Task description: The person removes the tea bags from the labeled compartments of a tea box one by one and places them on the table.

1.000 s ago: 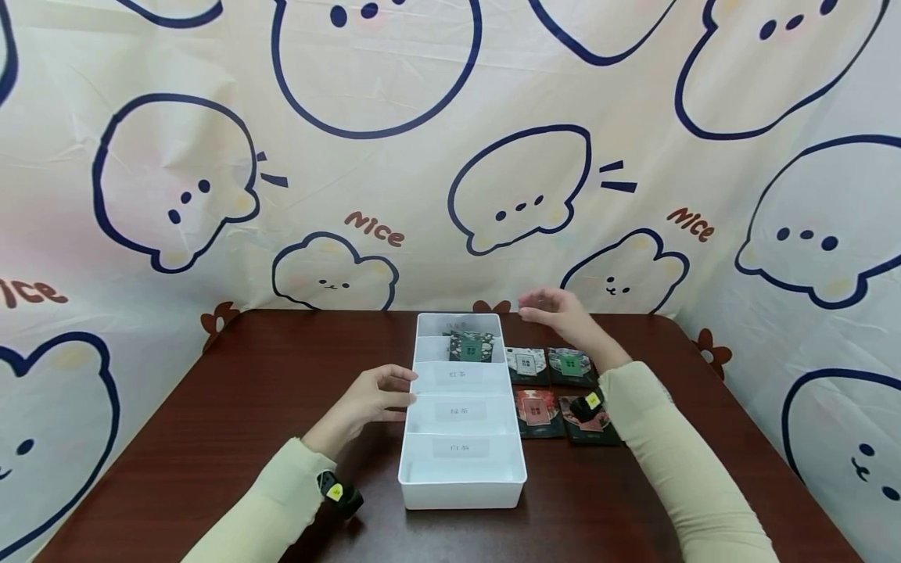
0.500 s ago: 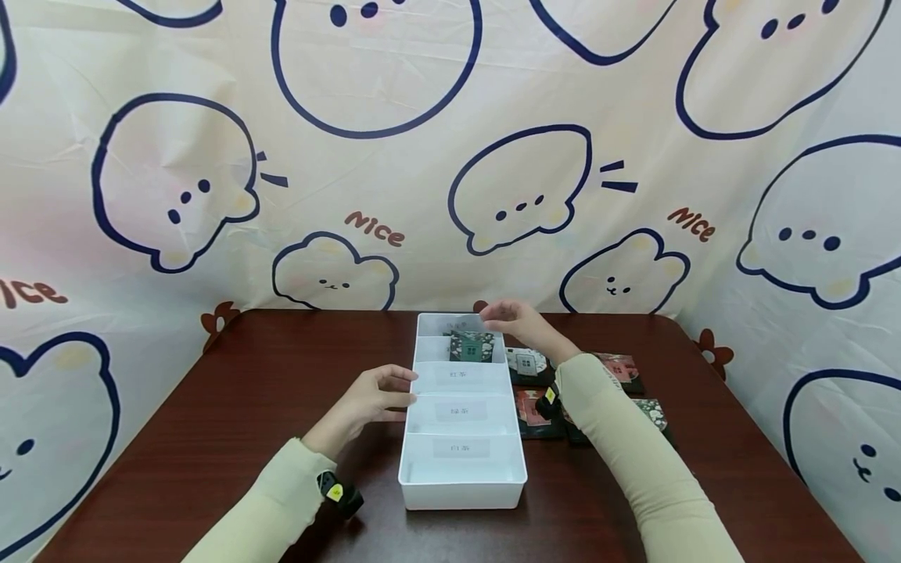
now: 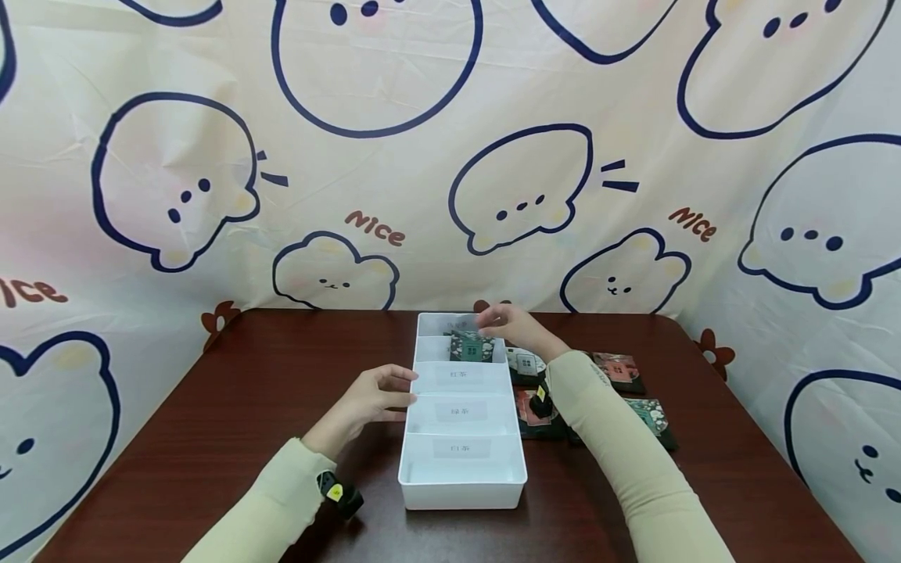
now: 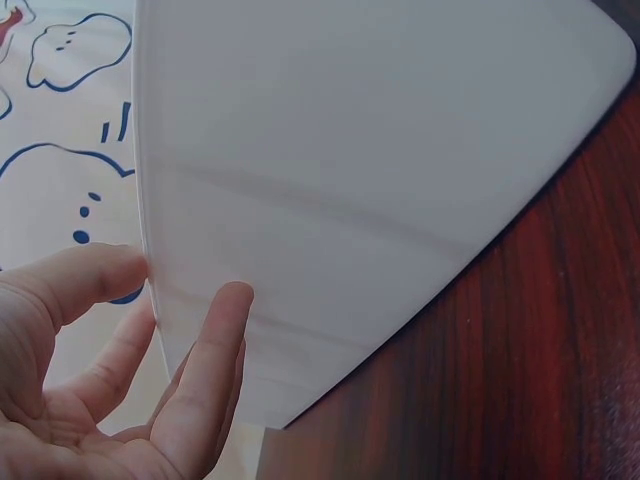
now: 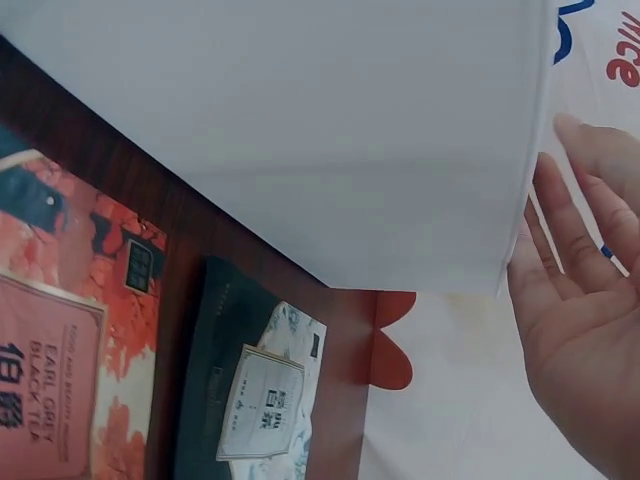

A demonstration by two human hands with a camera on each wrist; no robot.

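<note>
A long white box [image 3: 486,461] with several labelled compartments stands mid-table. One dark green tea sachet [image 3: 472,349] leans in its far part. My left hand [image 3: 366,403] rests against the box's left side; in the left wrist view the thumb [image 4: 110,270] meets the rim and the fingers lie along the outer wall. Over the far right rim is my right hand [image 3: 517,326], its fingertips close to that sachet's upper right corner. In the right wrist view the fingers [image 5: 565,225] reach over the rim, relaxed; the wall hides the sachet.
Right of the box lie several tea sachets: a white-labelled one [image 3: 524,363], a red one [image 3: 531,408], another red one [image 3: 619,367] and a green patterned one [image 3: 651,414]. The right sleeve covers part of them. A printed curtain [image 3: 422,180] hangs behind the table [image 3: 303,352].
My right hand has moved left, from above the table to over the far right rim of the box, and slightly down. The left hand and the box stay put.
</note>
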